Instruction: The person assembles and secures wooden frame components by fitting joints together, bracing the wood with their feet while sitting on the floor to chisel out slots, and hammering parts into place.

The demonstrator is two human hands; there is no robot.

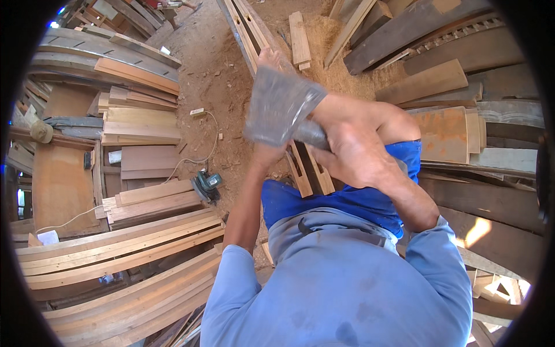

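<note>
My right hand (354, 153) is closed round the thick grey handle of a mallet (283, 107), whose broad grey block head is smeared by motion. The head hangs above a long timber (312, 173) with slots cut in it, which runs from between my legs away toward the top of the view. Beneath the mallet head, my left hand (273, 155) is down by the timber's left side. Its fingers are mostly hidden, so what they hold does not show. My bare foot (269, 56) rests on the timber beyond the mallet.
A green power tool (206, 184) with a white cord stands on the left, near a white socket block (198, 111). Stacked boards (141, 124) and long planks (127, 246) line the left side. Dark planks (433, 84) lie on the right. Sawdust covers the ground (217, 75).
</note>
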